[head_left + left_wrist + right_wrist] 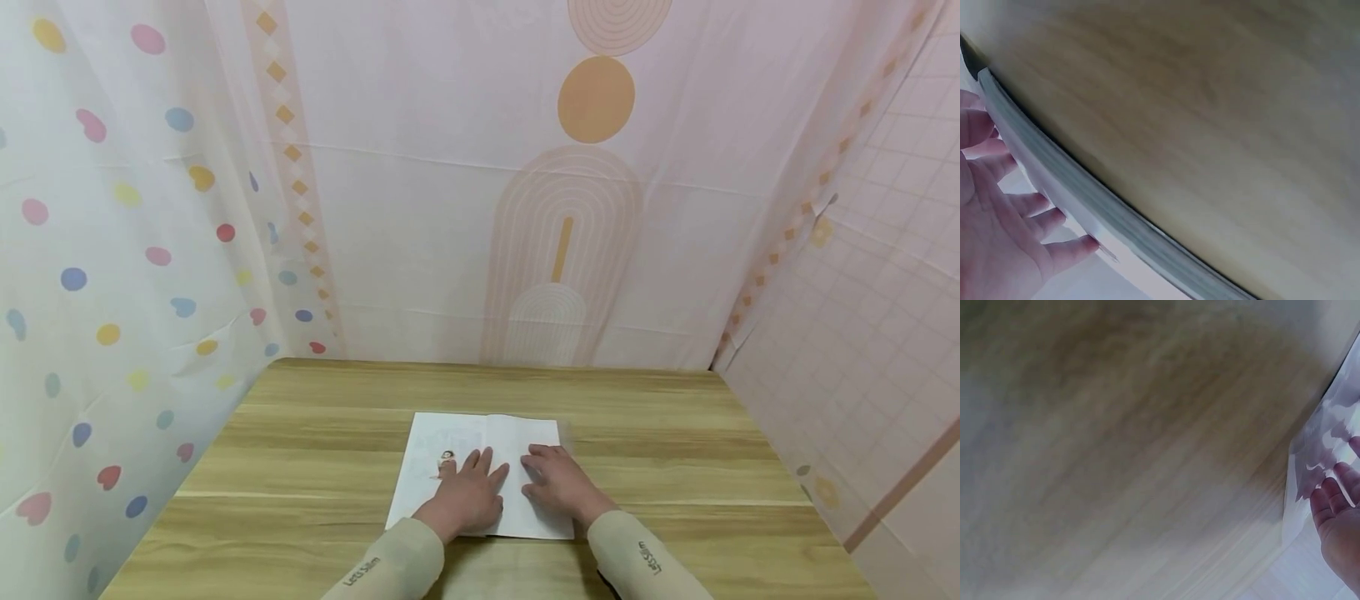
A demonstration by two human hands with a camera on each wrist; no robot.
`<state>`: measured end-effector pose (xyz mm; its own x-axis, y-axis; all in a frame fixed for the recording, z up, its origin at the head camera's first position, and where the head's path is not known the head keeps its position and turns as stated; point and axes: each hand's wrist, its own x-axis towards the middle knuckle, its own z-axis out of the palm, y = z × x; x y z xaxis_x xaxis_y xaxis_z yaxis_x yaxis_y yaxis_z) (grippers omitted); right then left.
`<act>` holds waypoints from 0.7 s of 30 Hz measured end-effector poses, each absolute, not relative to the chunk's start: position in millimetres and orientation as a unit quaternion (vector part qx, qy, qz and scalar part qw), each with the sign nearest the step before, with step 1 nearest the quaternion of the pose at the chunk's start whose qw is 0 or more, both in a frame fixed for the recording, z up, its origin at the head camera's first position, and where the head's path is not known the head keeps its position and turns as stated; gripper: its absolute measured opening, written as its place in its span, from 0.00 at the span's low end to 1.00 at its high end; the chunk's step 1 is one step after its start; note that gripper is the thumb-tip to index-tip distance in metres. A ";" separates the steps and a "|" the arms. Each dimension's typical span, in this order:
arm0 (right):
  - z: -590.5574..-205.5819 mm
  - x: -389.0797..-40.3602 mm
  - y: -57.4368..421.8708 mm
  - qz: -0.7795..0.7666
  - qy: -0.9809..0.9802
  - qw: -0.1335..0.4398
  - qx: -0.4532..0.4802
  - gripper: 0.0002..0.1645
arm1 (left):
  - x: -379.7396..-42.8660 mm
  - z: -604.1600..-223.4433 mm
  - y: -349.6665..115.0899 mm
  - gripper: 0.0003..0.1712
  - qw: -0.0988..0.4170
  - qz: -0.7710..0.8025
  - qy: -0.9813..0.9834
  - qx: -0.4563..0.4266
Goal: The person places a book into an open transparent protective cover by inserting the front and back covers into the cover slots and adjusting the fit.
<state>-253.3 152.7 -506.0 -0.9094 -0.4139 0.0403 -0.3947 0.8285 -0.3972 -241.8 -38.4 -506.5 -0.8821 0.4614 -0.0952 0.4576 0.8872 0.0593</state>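
An open book [525, 429] with mostly white pages lies on the wooden table, a small printed figure [447, 455] on its left page. My left hand [468, 493] rests on the left page near the fold, fingers spread. On the right page lies my right hand [562, 483], its fingers loosely bent and pointing toward the fold. The left wrist view shows the thick page edges [1110, 200] beside the left hand's fingers [1072, 250]. In the right wrist view, the right hand's fingers [1335, 494] touch a glossy, partly reflecting page or cover [1322, 440].
The wood-grain table [322, 450] extends around the book on all sides. Behind it hangs a pale patterned curtain [420, 250]. A dotted curtain [135, 308] borders the left, and a grid-patterned one [862, 333] the right.
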 end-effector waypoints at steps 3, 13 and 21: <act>-506.9 -253.9 152.9 -0.187 0.958 0.014 -0.219 0.26 | -241.3 -507.1 -37.0 0.30 0.048 0.002 0.970 0.239; -509.3 -253.6 152.4 -0.183 0.959 0.015 -0.215 0.26 | -246.1 -504.1 -43.0 0.30 0.065 0.066 0.965 0.244; -506.1 -248.3 151.1 -0.185 0.959 0.012 -0.217 0.25 | -241.0 -507.1 -39.1 0.31 0.058 0.019 0.967 0.246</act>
<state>-248.3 151.1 -506.1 -0.9060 -0.4194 0.0577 -0.4107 0.8379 -0.3594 -241.0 -39.1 -507.1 -0.8720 0.4787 -0.1023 0.4742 0.8780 0.0653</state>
